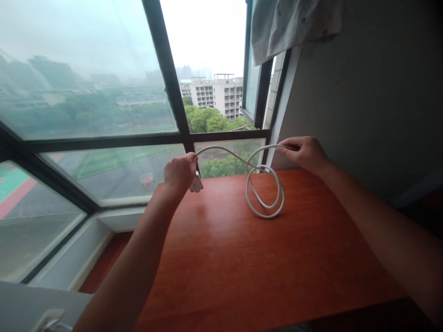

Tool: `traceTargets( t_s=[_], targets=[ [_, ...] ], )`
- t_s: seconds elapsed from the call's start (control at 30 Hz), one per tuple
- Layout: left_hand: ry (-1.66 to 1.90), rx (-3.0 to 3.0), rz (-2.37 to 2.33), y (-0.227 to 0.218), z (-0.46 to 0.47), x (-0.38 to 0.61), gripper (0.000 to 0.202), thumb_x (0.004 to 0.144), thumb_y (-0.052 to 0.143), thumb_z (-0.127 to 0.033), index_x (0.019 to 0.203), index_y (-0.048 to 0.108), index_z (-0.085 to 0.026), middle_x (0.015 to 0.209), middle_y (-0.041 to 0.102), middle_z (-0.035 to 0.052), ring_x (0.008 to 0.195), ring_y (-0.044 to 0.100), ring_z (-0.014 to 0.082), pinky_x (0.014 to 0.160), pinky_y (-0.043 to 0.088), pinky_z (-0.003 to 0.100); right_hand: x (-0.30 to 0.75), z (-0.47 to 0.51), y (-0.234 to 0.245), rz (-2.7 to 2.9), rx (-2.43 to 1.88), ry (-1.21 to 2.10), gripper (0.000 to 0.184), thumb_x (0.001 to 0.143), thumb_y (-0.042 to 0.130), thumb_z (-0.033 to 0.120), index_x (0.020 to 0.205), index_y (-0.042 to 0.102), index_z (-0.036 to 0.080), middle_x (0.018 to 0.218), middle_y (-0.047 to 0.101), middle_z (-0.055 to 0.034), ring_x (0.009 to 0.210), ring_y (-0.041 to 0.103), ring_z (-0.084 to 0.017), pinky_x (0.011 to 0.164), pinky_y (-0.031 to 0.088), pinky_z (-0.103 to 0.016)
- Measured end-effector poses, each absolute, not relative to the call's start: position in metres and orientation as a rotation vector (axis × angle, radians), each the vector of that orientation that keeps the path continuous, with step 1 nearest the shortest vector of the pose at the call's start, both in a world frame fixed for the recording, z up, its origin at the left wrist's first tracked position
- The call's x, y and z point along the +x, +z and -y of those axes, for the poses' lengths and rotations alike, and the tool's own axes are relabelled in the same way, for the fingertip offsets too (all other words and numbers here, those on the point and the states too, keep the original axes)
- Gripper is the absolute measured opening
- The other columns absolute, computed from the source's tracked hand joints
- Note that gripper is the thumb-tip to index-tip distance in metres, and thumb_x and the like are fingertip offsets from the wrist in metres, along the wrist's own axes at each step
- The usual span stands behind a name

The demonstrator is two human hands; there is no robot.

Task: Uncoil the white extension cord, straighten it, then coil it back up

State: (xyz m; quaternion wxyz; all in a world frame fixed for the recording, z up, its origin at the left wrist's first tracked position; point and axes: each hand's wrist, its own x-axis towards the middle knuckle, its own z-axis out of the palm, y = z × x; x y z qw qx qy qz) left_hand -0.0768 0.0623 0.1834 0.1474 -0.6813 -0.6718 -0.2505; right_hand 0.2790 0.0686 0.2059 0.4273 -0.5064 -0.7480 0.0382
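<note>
A white cable [265, 196] runs between my two hands above a reddish-brown wooden table [224, 267]. My left hand [179, 171] is closed round one end of the cable, and a white plug [196, 183] hangs just below its fingers. My right hand [306, 152] pinches the cable near the far right corner of the table. Between the hands the cable arcs through the air and drops into a double loop whose bottom rests on the table top.
A large window with dark frames [173, 92] stands right behind the table, looking out on buildings and trees. A grey wall [374, 92] rises on the right. Pale cloth [294, 23] hangs at the top. A white object [48, 320] sits at the lower left.
</note>
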Motion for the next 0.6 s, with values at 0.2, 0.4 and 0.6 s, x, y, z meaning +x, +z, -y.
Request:
traceTargets(
  t_s=[0.2,0.4,0.6],
  targets=[
    [-1.485,-2.018,1.998,0.177,-0.073,-0.093,0.034,0.084,0.055,-0.048,0.092,0.069,-0.018,0.074,0.07,0.008,0.077,0.067,0.0251,0.066,0.046,0.029,0.283,-0.063,0.214,1.807,-1.224,0.118,0.031,0.077,0.065,0.051,0.082,0.073,0.022,0.064,0.062,-0.0014,0.059,0.054,-0.016,0.051,0.037,-0.027],
    [-2.902,-1.607,1.959,0.178,-0.085,-0.111,0.017,0.072,0.067,-0.021,0.084,0.057,-0.013,0.077,0.065,0.0056,0.073,0.067,0.0165,0.067,0.055,0.027,0.316,-0.064,0.202,1.642,-1.266,0.27,0.033,0.075,0.067,0.05,0.081,0.071,0.018,0.059,0.054,0.0012,0.053,0.044,-0.011,0.047,0.031,-0.024],
    [-2.966,-1.637,1.853,0.154,-0.08,-0.143,0.039,0.064,0.056,-0.002,0.101,0.054,-0.015,0.088,0.065,0.0046,0.048,0.053,0.0042,0.043,0.04,0.015,0.39,-0.061,0.144,1.384,-1.539,0.405,0.028,0.075,0.067,0.048,0.08,0.071,0.021,0.062,0.057,-0.0023,0.052,0.045,-0.014,0.046,0.033,-0.028]
  ],
)
